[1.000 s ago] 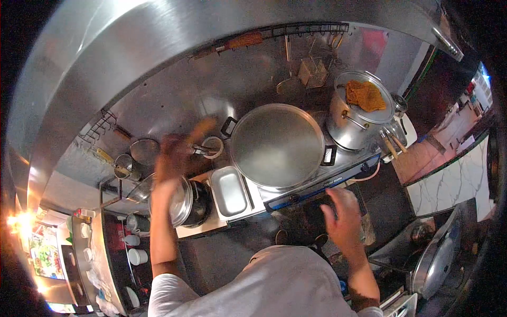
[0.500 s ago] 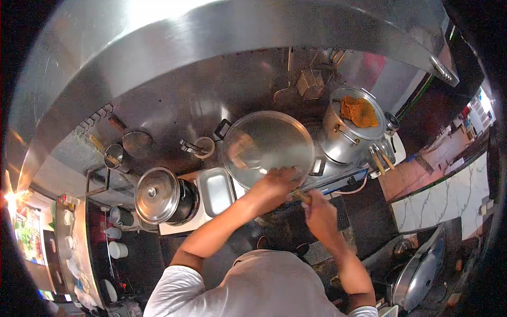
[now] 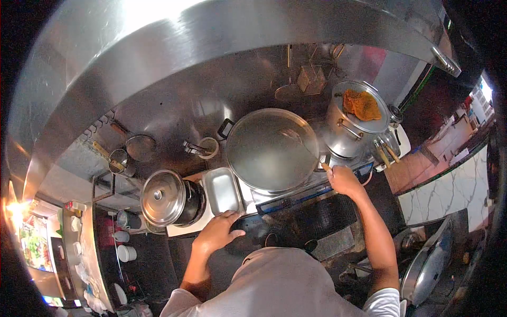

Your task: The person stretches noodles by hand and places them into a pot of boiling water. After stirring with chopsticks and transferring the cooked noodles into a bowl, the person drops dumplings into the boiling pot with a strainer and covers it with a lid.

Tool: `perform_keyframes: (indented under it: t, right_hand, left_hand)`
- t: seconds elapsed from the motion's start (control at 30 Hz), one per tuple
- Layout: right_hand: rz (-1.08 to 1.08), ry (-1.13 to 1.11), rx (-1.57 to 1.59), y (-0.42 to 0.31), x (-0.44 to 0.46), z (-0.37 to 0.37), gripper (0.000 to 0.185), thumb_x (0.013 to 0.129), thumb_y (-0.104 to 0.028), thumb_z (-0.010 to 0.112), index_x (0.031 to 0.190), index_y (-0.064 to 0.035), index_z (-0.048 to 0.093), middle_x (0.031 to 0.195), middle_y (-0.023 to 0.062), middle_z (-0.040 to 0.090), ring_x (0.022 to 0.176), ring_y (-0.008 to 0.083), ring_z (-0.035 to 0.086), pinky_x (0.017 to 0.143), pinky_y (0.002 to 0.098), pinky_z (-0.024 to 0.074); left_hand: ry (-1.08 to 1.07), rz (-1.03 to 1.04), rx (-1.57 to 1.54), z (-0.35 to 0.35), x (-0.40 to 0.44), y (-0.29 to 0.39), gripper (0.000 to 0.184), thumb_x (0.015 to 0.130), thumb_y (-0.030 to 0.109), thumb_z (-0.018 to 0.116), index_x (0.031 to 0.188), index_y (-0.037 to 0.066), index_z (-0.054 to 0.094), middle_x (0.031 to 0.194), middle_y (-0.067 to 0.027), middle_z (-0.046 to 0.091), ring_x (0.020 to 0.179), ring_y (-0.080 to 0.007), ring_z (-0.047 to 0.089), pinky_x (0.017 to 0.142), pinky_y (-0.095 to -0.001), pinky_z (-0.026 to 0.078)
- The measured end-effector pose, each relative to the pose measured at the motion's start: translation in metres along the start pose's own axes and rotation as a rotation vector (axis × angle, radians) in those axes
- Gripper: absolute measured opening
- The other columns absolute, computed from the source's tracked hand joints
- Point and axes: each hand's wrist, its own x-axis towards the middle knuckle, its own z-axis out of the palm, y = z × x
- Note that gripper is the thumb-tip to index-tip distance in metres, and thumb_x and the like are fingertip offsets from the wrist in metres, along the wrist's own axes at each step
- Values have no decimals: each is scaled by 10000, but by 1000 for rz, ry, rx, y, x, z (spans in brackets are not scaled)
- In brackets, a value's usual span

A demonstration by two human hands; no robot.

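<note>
My right hand is closed around the wooden handle of a utensil. Its thin, wire-like head reaches into the large wide pan and is too blurred to name surely. Cloudy, pale liquid appears to fill the pan. My left hand has its thumb spread from the fingers and holds nothing. Its fingertips are at the front edge of a rectangular metal tray; whether they touch it I cannot tell.
Left of the tray stands a dark pot with a shiny lid. At the right is a tall pot with an orange cloth on its lid. Wooden handles stick out beside it. A metal hood hangs overhead; strainers hang behind.
My left hand has moved from over the pan to the tray's front edge. My right hand has shifted right and up to the pan's right side, and the utensil's head now shows in the pan.
</note>
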Motion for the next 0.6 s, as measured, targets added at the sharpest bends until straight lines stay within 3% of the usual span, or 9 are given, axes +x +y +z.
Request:
perform_keyframes:
  t: [0.2, 0.3, 0.5, 0.6]
  right_hand:
    - [-4, 77, -149, -6, 15, 4, 399, 945, -298, 526, 771, 31, 670, 781, 252, 666, 756, 417, 658, 716, 517, 515]
    - [17, 58, -116, -12, 8, -3, 401, 930, -310, 563, 770, 44, 662, 792, 268, 654, 801, 451, 638, 745, 529, 498]
    - [-41, -119, -69, -9, 1, -8, 349, 918, -302, 584, 826, 19, 687, 818, 269, 659, 836, 432, 642, 753, 531, 492]
    - [-117, -103, -69, 4, 4, 11, 342, 933, -290, 569, 829, 16, 683, 743, 222, 673, 724, 367, 671, 695, 491, 509]
  left_hand:
    - [15, -55, -49, 14, -14, -13, 607, 851, 354, 688, 1327, 16, 523, 1270, -239, 567, 1176, -408, 535, 1019, -428, 422]
    - [-5, -77, -74, 16, -15, -13, 618, 850, 369, 679, 1324, 5, 523, 1302, -247, 546, 1201, -413, 517, 1030, -438, 409]
    - [-2, -78, -90, 13, -20, -16, 620, 859, 368, 672, 1342, 14, 511, 1315, -231, 546, 1212, -402, 515, 1043, -434, 403]
    - [-18, -95, -79, 10, -21, -13, 619, 860, 363, 674, 1345, 16, 509, 1323, -228, 543, 1222, -398, 510, 1049, -431, 400]
